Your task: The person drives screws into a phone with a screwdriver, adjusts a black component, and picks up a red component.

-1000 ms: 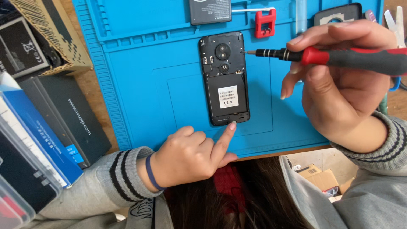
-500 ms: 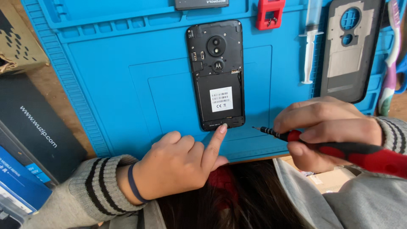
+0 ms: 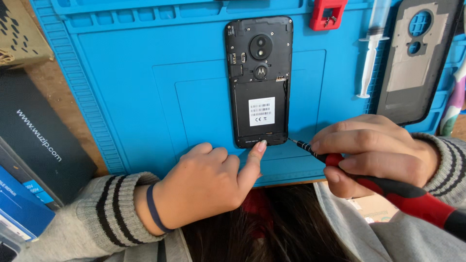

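Note:
A black phone (image 3: 259, 82) with its back cover off lies face down on a blue work mat (image 3: 145, 82). My left hand (image 3: 208, 182) rests on the mat's near edge, index finger pressed on the phone's bottom edge. My right hand (image 3: 374, 153) grips a red-and-black screwdriver (image 3: 388, 187), and the tip touches the phone's lower right corner. The phone's back cover (image 3: 417, 58) lies to the right on the mat.
A red plastic holder (image 3: 328, 13) sits at the mat's top. A clear syringe (image 3: 371, 53) lies between phone and cover. Dark and blue boxes (image 3: 39, 145) are stacked at the left, a cardboard box (image 3: 19, 34) above them. Long dark hair hangs below the mat's edge.
The view has come closer to the phone. My right hand has brought the screwdriver tip in to the phone's lower right corner. My left index finger stays on the bottom edge.

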